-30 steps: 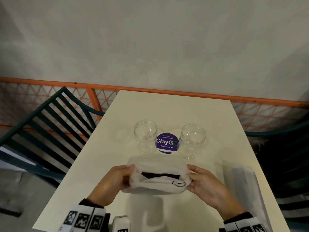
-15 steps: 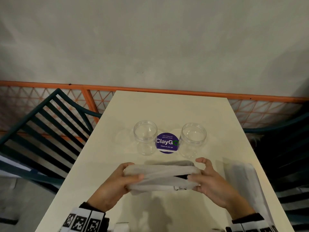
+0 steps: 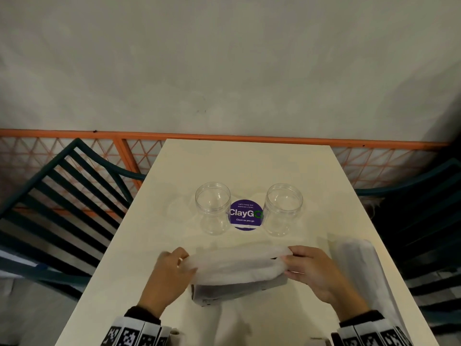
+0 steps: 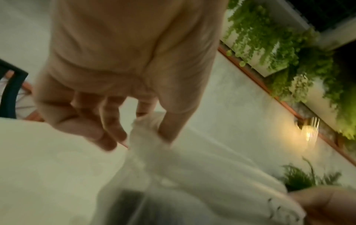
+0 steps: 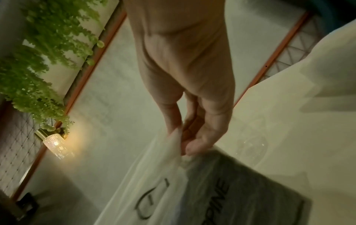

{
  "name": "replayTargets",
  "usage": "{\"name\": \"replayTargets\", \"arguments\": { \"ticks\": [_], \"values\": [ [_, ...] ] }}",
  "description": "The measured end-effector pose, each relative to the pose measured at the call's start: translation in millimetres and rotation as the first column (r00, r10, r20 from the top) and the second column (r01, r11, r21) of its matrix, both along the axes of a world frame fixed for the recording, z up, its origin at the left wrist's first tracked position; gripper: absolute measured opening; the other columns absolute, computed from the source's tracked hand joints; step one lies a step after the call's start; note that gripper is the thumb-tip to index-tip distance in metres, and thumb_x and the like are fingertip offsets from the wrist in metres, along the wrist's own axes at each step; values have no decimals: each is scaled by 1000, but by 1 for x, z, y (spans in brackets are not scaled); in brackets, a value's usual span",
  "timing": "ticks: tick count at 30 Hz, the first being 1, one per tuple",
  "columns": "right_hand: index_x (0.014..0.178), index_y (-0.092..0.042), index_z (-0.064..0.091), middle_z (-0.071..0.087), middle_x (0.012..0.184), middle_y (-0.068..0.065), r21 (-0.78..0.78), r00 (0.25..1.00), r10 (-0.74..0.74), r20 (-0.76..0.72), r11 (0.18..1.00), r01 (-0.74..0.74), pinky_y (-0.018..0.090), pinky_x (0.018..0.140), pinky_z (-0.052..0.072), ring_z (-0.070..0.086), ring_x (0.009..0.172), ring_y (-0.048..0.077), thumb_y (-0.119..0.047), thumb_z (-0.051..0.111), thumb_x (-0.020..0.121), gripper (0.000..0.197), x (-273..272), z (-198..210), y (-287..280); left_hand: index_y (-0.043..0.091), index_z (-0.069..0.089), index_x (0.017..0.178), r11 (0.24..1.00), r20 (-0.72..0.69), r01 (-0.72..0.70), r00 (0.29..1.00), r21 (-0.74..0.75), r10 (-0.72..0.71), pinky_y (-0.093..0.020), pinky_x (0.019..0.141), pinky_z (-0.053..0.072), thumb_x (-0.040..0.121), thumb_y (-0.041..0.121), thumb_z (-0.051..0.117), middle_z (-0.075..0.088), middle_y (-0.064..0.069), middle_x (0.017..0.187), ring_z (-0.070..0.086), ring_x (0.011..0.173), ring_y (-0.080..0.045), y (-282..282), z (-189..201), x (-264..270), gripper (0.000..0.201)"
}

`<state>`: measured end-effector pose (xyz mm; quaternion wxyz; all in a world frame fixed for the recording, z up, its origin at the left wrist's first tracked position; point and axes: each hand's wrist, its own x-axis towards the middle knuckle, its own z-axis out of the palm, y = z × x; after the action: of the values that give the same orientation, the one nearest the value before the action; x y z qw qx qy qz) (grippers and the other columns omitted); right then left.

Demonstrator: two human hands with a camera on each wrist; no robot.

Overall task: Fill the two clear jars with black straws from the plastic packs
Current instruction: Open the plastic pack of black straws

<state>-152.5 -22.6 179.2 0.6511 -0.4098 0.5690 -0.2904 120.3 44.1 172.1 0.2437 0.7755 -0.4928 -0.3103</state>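
Observation:
Two clear jars stand upright and without lids at mid-table: the left jar and the right jar. Nearer me lies a milky plastic pack with a dark mass of straws dimly showing through it. My left hand pinches the pack's left end between thumb and fingers. My right hand pinches the right end. The film is stretched between both hands, just above the table.
A second plastic pack lies along the table's right edge. A purple round sticker sits between the jars. Dark slatted chairs flank the cream table, with an orange mesh fence and wall behind.
The pack's open mouth, which faced me a second ago, has been pulled flat and stretched wider. Both hands have moved apart and slightly away from me.

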Motion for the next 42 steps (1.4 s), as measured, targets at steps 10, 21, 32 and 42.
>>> {"name": "replayTargets", "arguments": {
  "ticks": [10,21,32,42],
  "values": [
    [98,-15,65,66,88,2,-26,985,124,-117,991,-128,26,69,38,56,81,15,-9,50,91,18,6,-4,0,12,48,112,975,-648,-210,734,67,202,-44,77,53,78,3,68,65,-24,95,63,82,-36,-5,16,0,39],
    [67,-20,35,43,50,-5,263,959,-163,233,960,99,21,44,27,31,42,9,-1,40,94,34,-8,-21,-9,8,50,108,966,-952,-71,168,248,257,-30,51,55,49,2,83,66,-14,82,66,62,-25,-6,14,22,68],
    [76,-17,35,40,70,2,120,1000,4,15,993,-5,26,51,25,31,58,13,-11,64,64,32,-17,-10,-3,18,43,84,982,-338,-91,941,-165,31,-25,61,40,68,9,71,48,-4,96,53,68,-23,-10,-1,1,34],
    [89,-23,52,48,97,2,-399,746,-130,-652,897,-192,26,81,41,52,91,20,-12,67,78,22,-12,-19,4,10,63,79,998,-338,27,940,-58,-45,-19,57,53,73,13,74,68,-10,74,63,55,-10,-11,-6,-2,13]
  ]
}}
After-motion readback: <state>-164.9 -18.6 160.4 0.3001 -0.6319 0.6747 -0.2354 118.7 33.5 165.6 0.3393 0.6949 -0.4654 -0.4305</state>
